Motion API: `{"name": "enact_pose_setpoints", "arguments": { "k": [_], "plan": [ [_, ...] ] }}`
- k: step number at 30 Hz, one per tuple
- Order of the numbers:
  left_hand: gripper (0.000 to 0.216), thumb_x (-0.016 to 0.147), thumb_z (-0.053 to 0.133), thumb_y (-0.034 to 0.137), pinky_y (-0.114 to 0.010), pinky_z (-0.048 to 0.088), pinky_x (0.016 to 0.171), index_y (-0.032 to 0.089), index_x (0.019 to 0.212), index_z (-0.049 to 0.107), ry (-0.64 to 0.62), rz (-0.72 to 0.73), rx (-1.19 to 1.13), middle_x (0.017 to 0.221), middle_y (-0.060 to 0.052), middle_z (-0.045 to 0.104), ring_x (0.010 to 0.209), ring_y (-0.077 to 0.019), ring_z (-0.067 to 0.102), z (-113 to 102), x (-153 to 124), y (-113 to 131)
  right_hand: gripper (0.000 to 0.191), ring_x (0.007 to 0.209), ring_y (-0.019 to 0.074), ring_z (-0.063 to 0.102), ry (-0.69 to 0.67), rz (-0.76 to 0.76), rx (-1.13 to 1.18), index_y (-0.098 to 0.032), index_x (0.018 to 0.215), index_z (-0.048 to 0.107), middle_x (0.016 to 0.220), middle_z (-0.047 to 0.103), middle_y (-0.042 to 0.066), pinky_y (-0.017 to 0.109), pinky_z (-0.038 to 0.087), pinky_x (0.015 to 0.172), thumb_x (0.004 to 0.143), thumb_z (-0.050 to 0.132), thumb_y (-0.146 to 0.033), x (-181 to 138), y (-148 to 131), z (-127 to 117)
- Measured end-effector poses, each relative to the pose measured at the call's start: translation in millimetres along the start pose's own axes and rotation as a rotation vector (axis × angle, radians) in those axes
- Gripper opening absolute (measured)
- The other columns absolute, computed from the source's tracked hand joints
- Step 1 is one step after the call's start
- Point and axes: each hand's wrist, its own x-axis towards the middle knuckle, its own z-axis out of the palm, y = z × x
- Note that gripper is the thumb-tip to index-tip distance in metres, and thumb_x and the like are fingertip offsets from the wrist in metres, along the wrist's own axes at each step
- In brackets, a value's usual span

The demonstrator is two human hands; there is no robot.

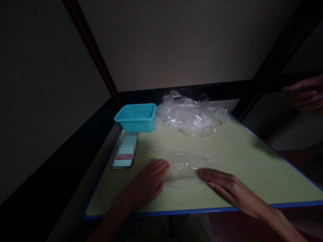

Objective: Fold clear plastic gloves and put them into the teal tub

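Observation:
A thin clear plastic piece, looking like a bag or film, lies crumpled on the table in front of me. My left hand rests palm down at its left side, fingers stretched out and touching its edge. On the other side, my right hand lies low over the tabletop, its fingers extended and the tips at the plastic's right end. Neither hand is closed around anything. Further back is a large loose heap of clear plastic of the same look.
The pale yellow table has a blue edge. A turquoise plastic basin stands at its back left, beside the heap. In front of the basin lies a blurred-out phone-like object. Another hand shows at the right edge. Walls border the back and left.

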Motion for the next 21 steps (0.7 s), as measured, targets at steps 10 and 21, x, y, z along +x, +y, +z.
{"name": "enact_pose_setpoints", "arguments": {
  "k": [10,21],
  "plan": [
    [0.039,0.088,0.031,0.009,-0.038,0.036,0.104,0.011,0.121,0.051,-0.044,0.037,0.046,0.128,-0.011,0.055,0.121,-0.0209,0.048,-2.7,6.7,-4.7,0.038,0.113,0.0180,0.056,0.006,-0.128,-0.158,-0.023,0.127,0.053,0.123,0.061,0.004,0.036,0.049,0.096,0.090,0.046,-0.016,-1.6,7.5,-0.9],
    [0.032,0.092,0.034,0.020,-0.032,0.037,0.097,0.017,0.110,0.061,-0.169,-0.054,-0.290,0.117,-0.007,0.062,0.111,-0.0190,0.054,-29.9,20.9,-19.6,0.025,0.090,0.0187,0.065,0.109,-0.058,-0.046,-0.021,0.104,0.066,0.095,0.071,0.006,0.034,0.054,0.080,0.092,0.044,-0.024,-0.5,14.3,-5.5]
  ]
}}
